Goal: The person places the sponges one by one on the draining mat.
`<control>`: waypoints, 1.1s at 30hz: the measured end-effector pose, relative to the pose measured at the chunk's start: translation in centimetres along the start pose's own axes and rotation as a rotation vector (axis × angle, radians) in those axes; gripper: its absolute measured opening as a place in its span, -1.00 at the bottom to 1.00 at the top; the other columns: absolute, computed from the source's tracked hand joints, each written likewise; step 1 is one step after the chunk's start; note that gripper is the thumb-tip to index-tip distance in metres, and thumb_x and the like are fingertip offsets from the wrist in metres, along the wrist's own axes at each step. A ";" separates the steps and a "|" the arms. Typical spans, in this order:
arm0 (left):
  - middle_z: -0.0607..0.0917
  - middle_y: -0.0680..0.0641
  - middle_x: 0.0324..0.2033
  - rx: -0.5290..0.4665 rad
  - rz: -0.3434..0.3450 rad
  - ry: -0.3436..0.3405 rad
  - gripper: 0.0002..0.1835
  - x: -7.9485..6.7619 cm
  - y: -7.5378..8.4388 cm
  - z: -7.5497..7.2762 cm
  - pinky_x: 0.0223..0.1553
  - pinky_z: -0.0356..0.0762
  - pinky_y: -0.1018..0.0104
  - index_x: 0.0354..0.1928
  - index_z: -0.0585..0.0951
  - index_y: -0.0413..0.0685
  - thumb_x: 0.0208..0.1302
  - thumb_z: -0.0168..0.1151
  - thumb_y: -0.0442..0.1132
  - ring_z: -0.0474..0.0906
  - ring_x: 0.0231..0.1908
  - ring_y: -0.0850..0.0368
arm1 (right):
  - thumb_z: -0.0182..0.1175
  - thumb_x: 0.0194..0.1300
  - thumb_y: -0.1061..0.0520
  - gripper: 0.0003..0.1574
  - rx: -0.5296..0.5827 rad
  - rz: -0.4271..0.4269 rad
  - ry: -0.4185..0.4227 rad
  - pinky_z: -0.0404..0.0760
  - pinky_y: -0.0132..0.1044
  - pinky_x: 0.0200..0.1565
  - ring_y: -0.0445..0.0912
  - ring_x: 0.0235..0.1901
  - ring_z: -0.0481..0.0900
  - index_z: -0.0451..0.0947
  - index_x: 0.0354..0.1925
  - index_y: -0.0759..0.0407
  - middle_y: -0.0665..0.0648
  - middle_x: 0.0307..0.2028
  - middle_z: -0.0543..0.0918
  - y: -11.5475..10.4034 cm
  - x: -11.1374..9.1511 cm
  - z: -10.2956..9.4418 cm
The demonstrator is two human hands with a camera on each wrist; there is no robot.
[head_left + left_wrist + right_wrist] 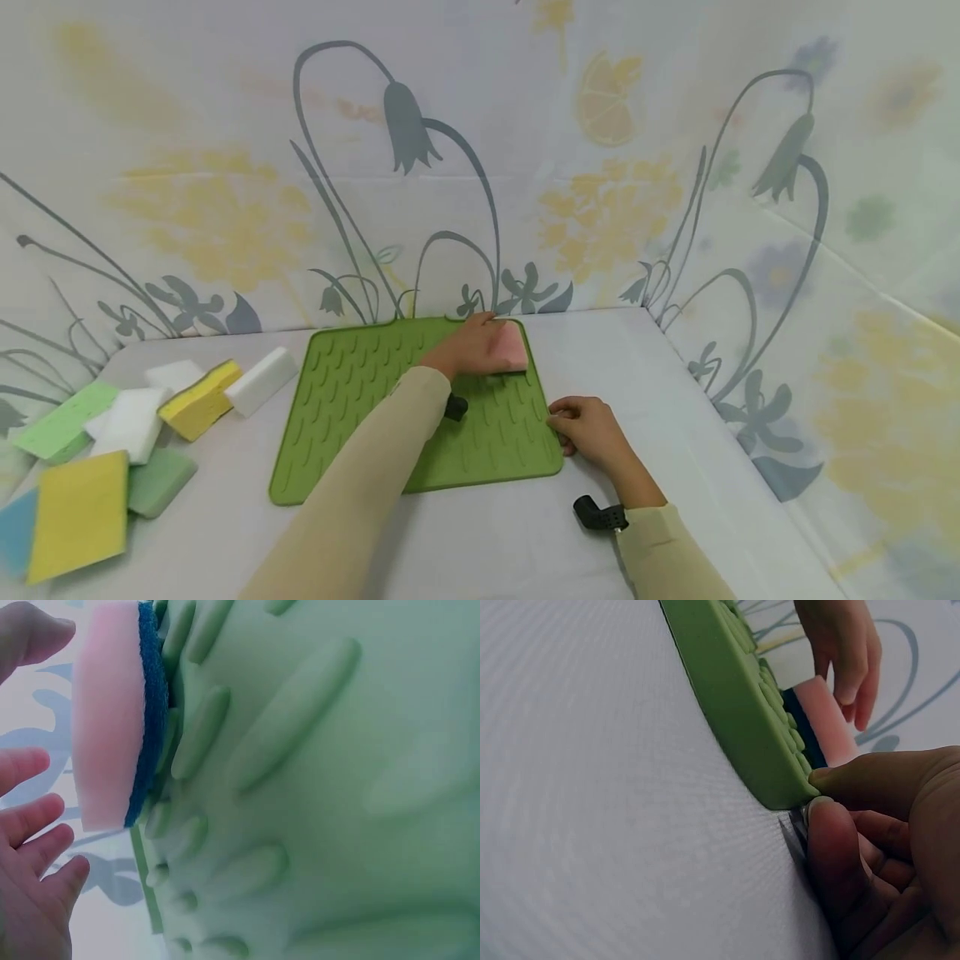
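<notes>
A green silicone drying mat (360,400) with raised ridges lies on the white table. On its far right part sits a pink sponge (512,347), its dark blue scouring side (154,712) facing down on the ridges. My left hand (474,346) is over the sponge; in the left wrist view its fingers (34,817) are spread and look apart from it. At the mat's right edge, my right hand (588,429) pinches the rim between thumb and finger, as the right wrist view shows close up.
To the left is a loose pile of sponges: a green one (67,421), a yellow one (78,517), a yellow one with a darker side (198,400), and white blocks (262,379). A flower-printed cloth (480,208) stands behind the table.
</notes>
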State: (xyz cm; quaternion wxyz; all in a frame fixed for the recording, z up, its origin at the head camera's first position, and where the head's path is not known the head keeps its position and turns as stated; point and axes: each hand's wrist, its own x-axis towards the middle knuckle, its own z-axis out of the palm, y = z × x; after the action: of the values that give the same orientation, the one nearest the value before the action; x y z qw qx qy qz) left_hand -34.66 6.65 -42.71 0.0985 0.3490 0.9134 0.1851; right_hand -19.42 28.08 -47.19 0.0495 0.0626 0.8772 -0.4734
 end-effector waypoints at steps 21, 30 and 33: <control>0.16 -0.24 0.45 -0.005 -0.071 0.067 -0.23 -5.9 -2.8 -1.0 0.35 0.24 -0.11 0.50 0.11 -0.07 0.35 0.14 -0.01 0.11 0.44 -0.17 | 0.24 0.27 0.13 -0.66 -0.014 -0.001 -0.033 0.64 -0.23 -0.51 -0.09 -0.63 0.57 0.60 -0.02 0.27 0.14 -0.47 0.63 0.2 0.3 -0.2; 0.29 -0.23 0.38 0.054 -0.096 0.124 -0.31 -8.7 -3.9 -1.3 0.28 0.33 -0.10 0.47 0.20 -0.09 0.38 0.12 -0.04 0.26 0.36 -0.18 | 0.23 0.28 0.12 -0.65 -0.040 -0.008 -0.027 0.64 -0.24 -0.50 -0.10 -0.60 0.58 0.59 -0.01 0.28 0.14 -0.43 0.65 0.1 0.3 -0.2; 0.32 -0.25 0.36 0.074 -0.106 0.138 -0.33 -9.7 -4.0 -1.8 0.28 0.34 -0.11 0.45 0.23 -0.12 0.38 0.11 -0.05 0.30 0.34 -0.19 | 0.23 0.29 0.11 -0.63 -0.042 -0.002 -0.034 0.65 -0.24 -0.49 -0.10 -0.58 0.58 0.59 0.01 0.28 0.14 -0.41 0.65 0.0 0.3 -0.3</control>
State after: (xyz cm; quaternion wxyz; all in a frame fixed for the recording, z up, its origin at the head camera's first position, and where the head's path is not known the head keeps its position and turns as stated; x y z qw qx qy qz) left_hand -30.46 -3.16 -42.22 0.0322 0.2902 0.9413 0.1696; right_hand -19.71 28.35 -47.07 0.0652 0.0528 0.8860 -0.4559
